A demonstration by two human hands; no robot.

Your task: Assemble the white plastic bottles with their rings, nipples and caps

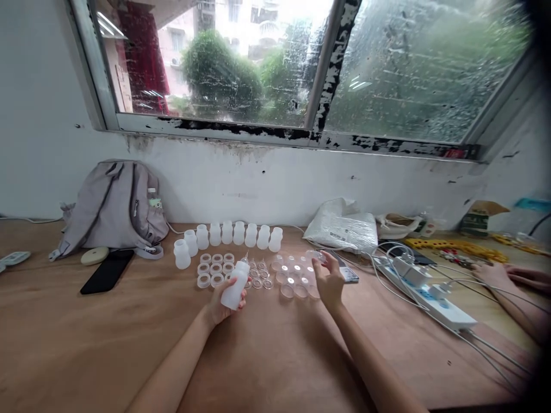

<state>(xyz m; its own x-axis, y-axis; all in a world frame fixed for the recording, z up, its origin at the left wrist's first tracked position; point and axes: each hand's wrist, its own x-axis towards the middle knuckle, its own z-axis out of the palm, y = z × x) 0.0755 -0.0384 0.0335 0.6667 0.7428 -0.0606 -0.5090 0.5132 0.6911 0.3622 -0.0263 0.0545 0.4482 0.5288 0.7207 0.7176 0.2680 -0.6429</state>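
My left hand (pixel 219 304) is wrapped round a white squeeze bottle (pixel 233 289) with a thin pointed tip, tilted up to the right. My right hand (pixel 329 281) pinches a clear cap (pixel 316 256) above the right end of a group of clear domed caps (pixel 287 291). White rings (pixel 204 280) lie in rows left of the bottle. Just right of it are clear pointed nozzle pieces (pixel 257 283), partly hidden by the bottle. Several open white bottles (pixel 227 233) stand in a curved row behind the rings.
A grey backpack (pixel 116 201), a black phone (pixel 107 272) and a round beige object (pixel 94 256) sit at left. A plastic bag (pixel 342 226) leans at the wall. Right are a cabled power strip (pixel 447 312), another phone (pixel 349 274) and another person's hands (pixel 495 275) near yellow pieces.
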